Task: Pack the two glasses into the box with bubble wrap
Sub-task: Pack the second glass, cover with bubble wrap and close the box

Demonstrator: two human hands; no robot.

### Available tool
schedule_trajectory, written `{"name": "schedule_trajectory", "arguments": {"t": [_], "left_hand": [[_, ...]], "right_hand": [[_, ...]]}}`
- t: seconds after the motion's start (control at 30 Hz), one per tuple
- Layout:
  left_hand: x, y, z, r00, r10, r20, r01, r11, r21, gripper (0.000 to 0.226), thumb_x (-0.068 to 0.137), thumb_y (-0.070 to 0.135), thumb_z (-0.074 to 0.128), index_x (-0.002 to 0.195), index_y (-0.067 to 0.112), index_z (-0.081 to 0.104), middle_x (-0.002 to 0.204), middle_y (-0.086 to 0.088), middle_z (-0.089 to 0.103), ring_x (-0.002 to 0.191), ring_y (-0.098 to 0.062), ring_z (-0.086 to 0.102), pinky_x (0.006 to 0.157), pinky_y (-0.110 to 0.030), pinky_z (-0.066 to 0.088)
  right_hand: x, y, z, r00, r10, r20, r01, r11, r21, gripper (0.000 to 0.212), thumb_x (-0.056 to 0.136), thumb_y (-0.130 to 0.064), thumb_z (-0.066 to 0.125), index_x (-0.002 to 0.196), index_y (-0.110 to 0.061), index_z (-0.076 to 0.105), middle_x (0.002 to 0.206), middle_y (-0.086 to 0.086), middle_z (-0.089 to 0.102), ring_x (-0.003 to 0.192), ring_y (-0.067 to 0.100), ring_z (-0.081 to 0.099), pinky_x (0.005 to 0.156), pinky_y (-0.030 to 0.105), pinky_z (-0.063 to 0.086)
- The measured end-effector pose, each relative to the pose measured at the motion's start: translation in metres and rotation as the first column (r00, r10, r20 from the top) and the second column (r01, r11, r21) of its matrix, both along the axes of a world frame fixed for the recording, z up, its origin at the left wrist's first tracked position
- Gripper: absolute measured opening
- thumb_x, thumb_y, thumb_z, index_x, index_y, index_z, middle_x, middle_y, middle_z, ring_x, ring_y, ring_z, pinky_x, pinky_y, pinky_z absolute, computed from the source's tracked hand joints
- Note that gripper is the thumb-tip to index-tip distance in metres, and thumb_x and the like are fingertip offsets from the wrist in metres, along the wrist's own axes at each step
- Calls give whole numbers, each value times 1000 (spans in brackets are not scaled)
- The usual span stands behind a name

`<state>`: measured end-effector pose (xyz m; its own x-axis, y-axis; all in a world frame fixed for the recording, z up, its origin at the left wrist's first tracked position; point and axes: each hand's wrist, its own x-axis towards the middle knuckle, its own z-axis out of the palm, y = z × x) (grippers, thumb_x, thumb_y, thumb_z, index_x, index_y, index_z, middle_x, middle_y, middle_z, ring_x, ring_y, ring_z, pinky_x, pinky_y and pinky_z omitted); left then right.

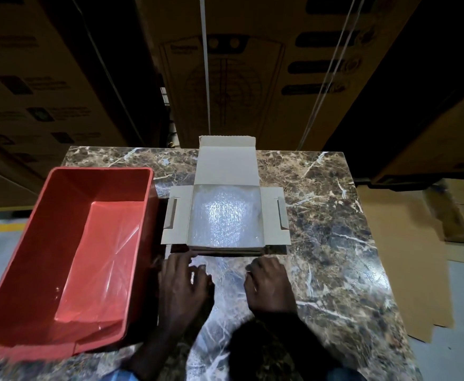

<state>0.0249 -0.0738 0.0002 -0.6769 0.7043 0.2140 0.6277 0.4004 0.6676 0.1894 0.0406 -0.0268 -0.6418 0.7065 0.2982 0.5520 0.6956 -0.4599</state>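
An open grey cardboard box stands in the middle of the marble table, lid flap up at the back, side flaps spread out. Bubble wrap fills its inside; no glass shows through it. My left hand rests on the table just in front of the box's near left corner, fingers relaxed and pointing toward the box. My right hand lies on the table in front of the box's near right side, fingers loosely curled, holding nothing I can see.
A red plastic bin sits at the left of the marble table, its bottom lined with a clear sheet. Flattened cardboard lies on the floor to the right. Large cartons are stacked behind the table.
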Motion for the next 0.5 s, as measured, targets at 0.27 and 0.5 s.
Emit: {"name": "schedule_trajectory", "arguments": {"t": [0.27, 0.5], "left_hand": [[-7, -39, -64, 979, -187, -80, 121, 852, -510, 69, 91, 57, 40, 140, 9, 48, 154, -19, 37, 141, -39, 33, 109, -51, 35], [-9, -12, -33, 987, -33, 159, 72, 967, -243, 68, 88, 57, 42, 137, 11, 49, 140, -5, 51, 131, -24, 42, 107, -36, 33]], "right_hand": [[29, -10, -34, 969, -9, 245, 12, 1000, -13, 36, 71, -30, 46, 90, -14, 72, 108, 6, 69, 94, 21, 51, 67, 31, 57], [18, 4, -7, 883, -470, -9, 415, 789, -452, 37, 85, -42, 60, 105, -12, 71, 103, 4, 71, 97, 24, 63, 86, 31, 47]]}}
